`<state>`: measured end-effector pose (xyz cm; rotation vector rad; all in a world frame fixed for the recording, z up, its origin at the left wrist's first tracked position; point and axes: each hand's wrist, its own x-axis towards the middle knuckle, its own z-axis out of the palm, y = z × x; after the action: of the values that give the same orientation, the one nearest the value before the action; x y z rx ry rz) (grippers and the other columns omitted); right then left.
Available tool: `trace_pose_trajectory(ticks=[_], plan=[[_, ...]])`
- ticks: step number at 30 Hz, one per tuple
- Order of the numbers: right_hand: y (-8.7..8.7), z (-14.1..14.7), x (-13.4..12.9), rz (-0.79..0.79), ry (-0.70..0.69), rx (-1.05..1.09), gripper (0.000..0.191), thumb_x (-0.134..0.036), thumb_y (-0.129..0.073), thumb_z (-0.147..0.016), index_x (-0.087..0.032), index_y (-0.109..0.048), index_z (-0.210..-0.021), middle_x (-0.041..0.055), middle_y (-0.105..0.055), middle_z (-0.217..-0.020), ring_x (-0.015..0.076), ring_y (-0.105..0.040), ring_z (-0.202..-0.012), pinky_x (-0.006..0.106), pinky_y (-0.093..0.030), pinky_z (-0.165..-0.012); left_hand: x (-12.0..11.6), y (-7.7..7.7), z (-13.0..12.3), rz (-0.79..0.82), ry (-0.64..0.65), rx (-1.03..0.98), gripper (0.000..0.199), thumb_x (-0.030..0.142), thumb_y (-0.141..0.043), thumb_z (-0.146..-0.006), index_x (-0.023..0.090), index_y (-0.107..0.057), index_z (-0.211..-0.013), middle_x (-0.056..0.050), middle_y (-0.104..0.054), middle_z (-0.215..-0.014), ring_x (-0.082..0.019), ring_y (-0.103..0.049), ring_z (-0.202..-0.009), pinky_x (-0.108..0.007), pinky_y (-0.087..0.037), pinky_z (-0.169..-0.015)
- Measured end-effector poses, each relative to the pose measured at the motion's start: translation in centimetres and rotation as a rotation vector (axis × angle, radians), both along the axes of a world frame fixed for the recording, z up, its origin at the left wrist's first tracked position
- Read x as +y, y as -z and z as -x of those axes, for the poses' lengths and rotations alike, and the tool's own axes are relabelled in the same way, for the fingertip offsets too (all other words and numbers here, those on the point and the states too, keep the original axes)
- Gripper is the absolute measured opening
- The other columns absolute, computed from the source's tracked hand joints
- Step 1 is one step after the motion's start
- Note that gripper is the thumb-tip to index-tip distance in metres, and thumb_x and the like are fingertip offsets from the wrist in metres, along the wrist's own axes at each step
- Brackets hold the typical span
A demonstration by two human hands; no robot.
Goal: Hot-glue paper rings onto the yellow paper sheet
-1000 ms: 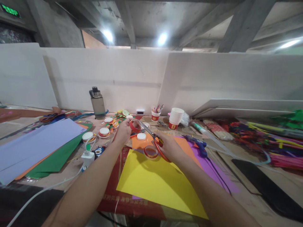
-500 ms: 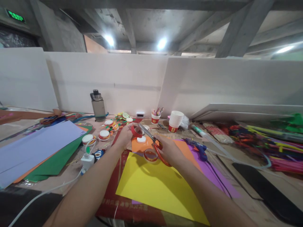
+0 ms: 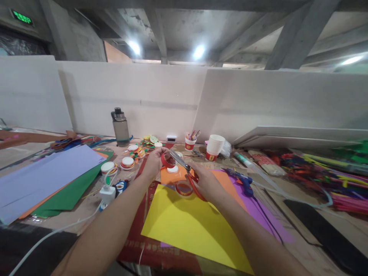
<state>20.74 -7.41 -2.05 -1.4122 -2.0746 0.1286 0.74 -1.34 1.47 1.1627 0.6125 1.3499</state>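
A red paper ring [image 3: 168,160], seemingly cut from a cup, is pinched in my left hand [image 3: 154,163]. My right hand [image 3: 203,179] grips orange-handled scissors [image 3: 196,188], whose blades point up and left and lie against the ring. Below the scissors, another red-and-white ring [image 3: 184,188] rests at the top edge of a yellow sheet [image 3: 195,226]. A white disc [image 3: 172,169] sits on orange paper just under the held ring. Where exactly the blades meet the ring is too small to tell.
Stacked white cups [image 3: 215,145], a cup of pens [image 3: 190,143] and a bottle [image 3: 120,128] stand at the back. A blue glue gun [image 3: 244,183] and a black phone-like slab [image 3: 319,230] lie right. Lilac sheets [image 3: 48,176] and a white charger [image 3: 107,194] are left.
The held red ring has turned and now shows a rounder opening beside the blades. Both hands keep nearly the same places, and the view has shifted slightly.
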Motion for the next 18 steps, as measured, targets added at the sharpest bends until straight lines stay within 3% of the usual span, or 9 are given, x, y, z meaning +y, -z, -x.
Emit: trace_pose_trajectory(ticks=[6, 13, 18], plan=[[-0.26, 0.02, -0.11, 0.018, 0.013, -0.022, 0.035, -0.034, -0.054, -0.089, -0.024, -0.059, -0.122, 0.0055, -0.067, -0.088, 0.0187, -0.057, -0.071, 0.028, -0.040, -0.063, 0.15, 0.08, 0.16, 0.021, 0.051, 0.004, 0.028, 0.030, -0.081, -0.062, 0.014, -0.060, -0.071, 0.000, -0.063, -0.057, -0.013, -0.060, -0.050, -0.026, -0.052, -0.055], [-0.24, -0.12, 0.06, 0.024, -0.019, 0.003, 0.029, -0.030, -0.055, -0.088, -0.025, -0.063, -0.115, 0.0063, -0.071, -0.090, 0.0209, -0.064, -0.078, 0.029, -0.044, -0.068, 0.09, -0.34, 0.33, 0.075, 0.058, 0.039, 0.030, 0.029, -0.084, -0.060, 0.014, -0.059, -0.065, -0.001, -0.063, -0.058, -0.011, -0.059, -0.051, -0.021, -0.048, -0.052], [0.15, -0.17, 0.17, 0.022, -0.008, 0.032, 0.029, -0.030, -0.056, -0.087, -0.024, -0.064, -0.114, 0.0073, -0.072, -0.089, 0.0218, -0.065, -0.079, 0.029, -0.045, -0.069, 0.43, 0.07, 0.30, 0.035, 0.013, -0.002, 0.037, 0.029, -0.087, -0.057, 0.015, -0.059, -0.077, 0.002, -0.064, -0.064, -0.010, -0.060, -0.052, -0.022, -0.048, -0.053]])
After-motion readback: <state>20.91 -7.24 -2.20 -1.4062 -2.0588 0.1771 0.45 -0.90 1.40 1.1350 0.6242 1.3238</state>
